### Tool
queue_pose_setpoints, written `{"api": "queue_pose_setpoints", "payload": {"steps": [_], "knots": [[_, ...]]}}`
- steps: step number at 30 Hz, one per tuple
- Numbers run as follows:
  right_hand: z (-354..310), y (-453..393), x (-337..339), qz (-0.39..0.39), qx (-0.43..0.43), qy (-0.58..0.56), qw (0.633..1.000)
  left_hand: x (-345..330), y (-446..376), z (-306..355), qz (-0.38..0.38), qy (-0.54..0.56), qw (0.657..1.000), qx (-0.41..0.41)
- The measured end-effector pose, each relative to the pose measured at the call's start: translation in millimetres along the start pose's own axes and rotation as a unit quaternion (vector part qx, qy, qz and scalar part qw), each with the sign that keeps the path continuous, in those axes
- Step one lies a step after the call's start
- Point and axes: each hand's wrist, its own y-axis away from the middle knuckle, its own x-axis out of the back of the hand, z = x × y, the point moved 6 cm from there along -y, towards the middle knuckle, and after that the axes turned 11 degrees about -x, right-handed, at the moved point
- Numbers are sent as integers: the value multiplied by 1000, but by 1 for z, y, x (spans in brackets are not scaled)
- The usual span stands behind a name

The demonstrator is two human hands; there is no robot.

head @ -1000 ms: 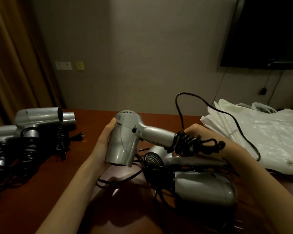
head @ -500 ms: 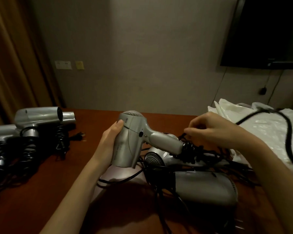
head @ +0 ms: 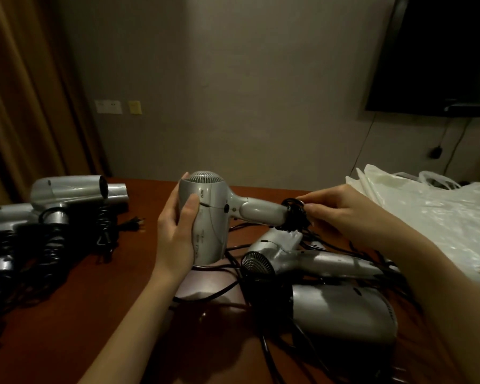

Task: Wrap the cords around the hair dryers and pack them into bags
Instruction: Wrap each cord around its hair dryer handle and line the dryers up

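Held dryer: a silver hair dryer (head: 205,217) is held above the middle of the table (head: 67,314), barrel upright with the grille on top, handle pointing right.
Writing: small dark lettering runs along the barrel, too small to read.
Left hand: the left hand (head: 176,231) grips the barrel, thumb across its front, fingers curled behind it.
Cord: black cord (head: 294,214) is coiled around the end of the handle.
Right hand: the right hand (head: 341,212) pinches the coil, fingertips (head: 309,210) touching its right side.
Loose dryers: two more silver dryers (head: 330,286) lie below the held one toward the table's near right, among unwound cords.
Wrapped dryers: a group of dryers with wound cords (head: 53,206) sits by the left edge.
Bags: white plastic bags (head: 441,223) are piled at the right edge.
Wall: a dark screen (head: 441,51) hangs at upper right.
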Motion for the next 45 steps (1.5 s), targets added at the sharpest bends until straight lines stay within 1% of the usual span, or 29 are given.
{"api": "queue_pose_setpoints", "payload": {"steps": [2, 5, 6, 8, 10, 14, 17, 19, 21, 23, 25, 27, 29, 32, 34, 37, 39, 41, 42, 43, 44, 45], "knots": [[2, -1, 2, 11, -1, -10, 1000, 0, 1, -2, 6, 3, 1000, -5], [-1, 0, 3, 61, 18, -32, 997, -1, 2, -3, 15, 4, 1000, -6], [-3, 1, 0, 63, 27, -49, 996, 0, 2, -3, 23, 7, 1000, -5], [-7, 1, -16, 36, 47, -62, 996, 3, 1, -3, 45, 15, 999, -1], [-6, -1, -34, 11, 58, -23, 998, 6, 0, -5, 65, 23, 998, 12], [-8, -2, -41, 46, 87, 54, 994, 11, 1, -14, 96, 45, 993, 58], [-14, 3, -33, 59, 124, 83, 987, 16, 1, -22, 137, 73, 982, 104], [-17, 5, -32, 62, 133, 100, 984, 17, 2, -24, 147, 89, 977, 122], [-16, 3, -36, 37, 134, 87, 986, 16, 3, -25, 145, 109, 974, 138], [-12, 0, -43, -14, 112, 56, 992, 12, 6, -25, 135, 141, 966, 169], [-7, 0, -45, -59, 85, 50, 993, 6, 7, -26, 105, 182, 958, 193], [-3, 0, -42, -73, 77, 73, 992, 0, 7, -23, 74, 207, 955, 199], [3, -2, -34, -60, 62, 115, 990, -3, 6, -21, 54, 225, 953, 194], [11, -6, -19, 8, 60, 193, 979, -6, 4, -21, 17, 231, 954, 191], [9, -8, -12, 41, 74, 203, 975, -8, 5, -20, -2, 236, 952, 197], [20, -15, -7, 71, 64, 190, 977, -13, 7, -19, -37, 227, 952, 203], [54, -27, -5, 47, 11, 163, 985, -15, 8, -15, -59, 220, 953, 201], [85, -32, -6, 1, -118, 148, 982, -15, 8, -14, -81, 213, 953, 198], [88, -28, -6, -41, -140, 137, 980, -16, 8, -14, -92, 206, 954, 197], [76, -25, -8, -72, -125, 134, 980, -16, 9, -12, -102, 198, 955, 194], [56, -20, -9, -100, -91, 121, 983, -17, 9, -13, -112, 188, 957, 187], [40, -18, -8, -112, -70, 93, 987, -19, 10, -12, -124, 176, 959, 184]]}}
